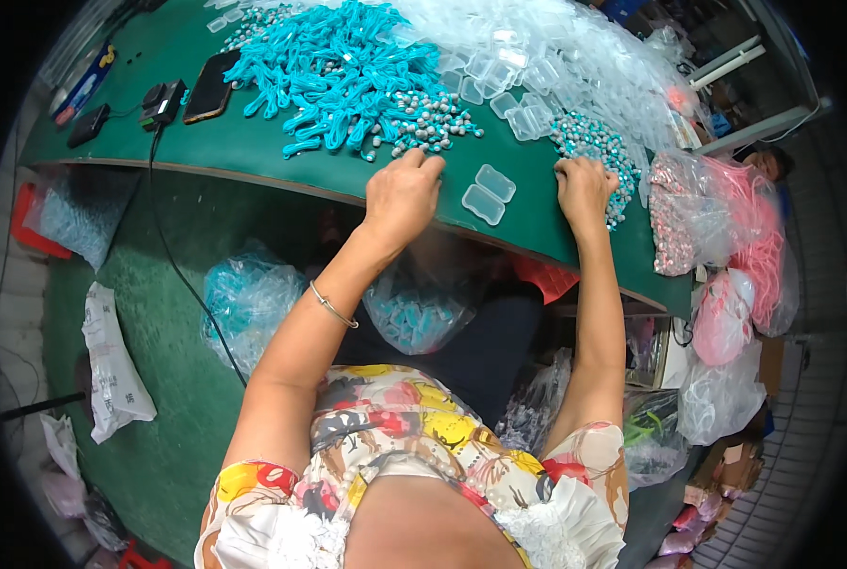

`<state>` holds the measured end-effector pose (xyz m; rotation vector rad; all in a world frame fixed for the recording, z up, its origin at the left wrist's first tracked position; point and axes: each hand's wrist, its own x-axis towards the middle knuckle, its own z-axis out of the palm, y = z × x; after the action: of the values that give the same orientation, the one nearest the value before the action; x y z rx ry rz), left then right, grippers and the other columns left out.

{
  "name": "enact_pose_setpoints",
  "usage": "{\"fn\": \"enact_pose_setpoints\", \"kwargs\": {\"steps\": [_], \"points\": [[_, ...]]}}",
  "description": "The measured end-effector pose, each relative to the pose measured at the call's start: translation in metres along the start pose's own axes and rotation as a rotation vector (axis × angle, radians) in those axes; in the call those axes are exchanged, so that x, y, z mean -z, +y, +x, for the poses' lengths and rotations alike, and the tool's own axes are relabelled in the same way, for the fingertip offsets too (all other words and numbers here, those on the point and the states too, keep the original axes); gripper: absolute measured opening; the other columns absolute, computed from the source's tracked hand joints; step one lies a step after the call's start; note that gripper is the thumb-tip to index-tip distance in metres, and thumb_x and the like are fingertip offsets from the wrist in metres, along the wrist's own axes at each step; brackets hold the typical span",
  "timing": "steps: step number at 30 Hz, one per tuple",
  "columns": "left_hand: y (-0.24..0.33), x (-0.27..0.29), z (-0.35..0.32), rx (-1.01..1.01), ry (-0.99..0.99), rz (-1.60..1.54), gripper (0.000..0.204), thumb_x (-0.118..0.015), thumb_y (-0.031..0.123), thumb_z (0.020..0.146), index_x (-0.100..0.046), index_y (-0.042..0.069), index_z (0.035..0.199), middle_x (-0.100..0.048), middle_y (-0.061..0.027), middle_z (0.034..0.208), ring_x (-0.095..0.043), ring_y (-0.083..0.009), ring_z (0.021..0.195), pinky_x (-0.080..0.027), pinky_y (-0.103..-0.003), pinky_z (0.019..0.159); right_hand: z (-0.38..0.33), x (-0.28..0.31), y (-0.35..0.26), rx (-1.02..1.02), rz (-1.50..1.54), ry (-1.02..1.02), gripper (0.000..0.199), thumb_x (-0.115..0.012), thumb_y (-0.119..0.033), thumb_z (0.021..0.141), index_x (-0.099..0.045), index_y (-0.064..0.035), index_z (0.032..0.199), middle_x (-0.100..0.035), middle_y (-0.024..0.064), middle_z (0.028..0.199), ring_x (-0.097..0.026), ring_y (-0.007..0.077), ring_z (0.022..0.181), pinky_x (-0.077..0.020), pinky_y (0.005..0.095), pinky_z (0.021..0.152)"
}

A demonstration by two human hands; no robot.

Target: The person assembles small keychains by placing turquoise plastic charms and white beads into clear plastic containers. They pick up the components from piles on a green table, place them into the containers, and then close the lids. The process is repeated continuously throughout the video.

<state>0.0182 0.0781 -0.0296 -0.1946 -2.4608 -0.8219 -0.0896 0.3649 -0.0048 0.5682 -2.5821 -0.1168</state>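
Note:
My left hand [404, 197] is at the near edge of a heap of small grey-white bead-like pieces [433, 116]. Its fingers are pinched together; what they hold, if anything, is hidden. Beside that heap lies a big tangle of bundled turquoise cords [347, 71]. My right hand [584, 194] reaches into a pile of small teal and grey-white pieces [594, 137], its fingers curled and closed at the pile's near left side. Any piece in its fingertips is too small to make out. Between my hands a small clear plastic case [489, 194] lies unfolded, lid and base side by side.
Many more clear cases [556, 38] are heaped across the back of the green table [253, 156]. A phone [212, 87] and a small black device [163, 104] with a cable lie at the left. Bags of pink cords [755, 237] crowd the right edge. Filled bags [253, 299] are below.

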Motion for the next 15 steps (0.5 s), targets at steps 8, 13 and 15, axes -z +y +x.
{"fn": "enact_pose_setpoints", "kwargs": {"steps": [8, 13, 15], "points": [[0.011, -0.001, 0.006, 0.057, -0.123, -0.374, 0.012, -0.072, 0.012, 0.081, -0.069, 0.008, 0.092, -0.064, -0.0112, 0.087, -0.065, -0.0306, 0.08, -0.05, -0.041, 0.07, -0.034, 0.045, -0.065, 0.001, 0.709, 0.058, 0.013, -0.073, -0.006, 0.076, -0.067, -0.0091, 0.086, -0.067, 0.0058, 0.089, -0.063, 0.0248, 0.086, -0.0425, 0.0371, 0.077], [0.026, -0.011, 0.015, -0.031, -0.183, -0.281, 0.011, -0.072, 0.015, 0.08, -0.069, 0.008, 0.088, -0.063, -0.0102, 0.088, -0.064, -0.0322, 0.084, -0.051, -0.043, 0.071, -0.042, 0.047, -0.101, 0.152, 0.608, 0.161, 0.014, -0.073, -0.006, 0.076, -0.066, -0.0102, 0.087, -0.065, 0.0043, 0.087, -0.062, 0.0246, 0.086, -0.0395, 0.0391, 0.082], [0.027, -0.017, 0.019, -0.048, -0.21, -0.192, 0.012, -0.073, 0.018, 0.079, -0.069, 0.008, 0.086, -0.062, -0.0101, 0.088, -0.064, -0.0326, 0.084, -0.051, -0.044, 0.071, -0.037, 0.046, -0.106, 0.185, 0.565, 0.147, 0.013, -0.073, -0.006, 0.077, -0.066, -0.01, 0.087, -0.064, 0.0043, 0.086, -0.061, 0.025, 0.086, -0.0393, 0.0397, 0.083]]}}
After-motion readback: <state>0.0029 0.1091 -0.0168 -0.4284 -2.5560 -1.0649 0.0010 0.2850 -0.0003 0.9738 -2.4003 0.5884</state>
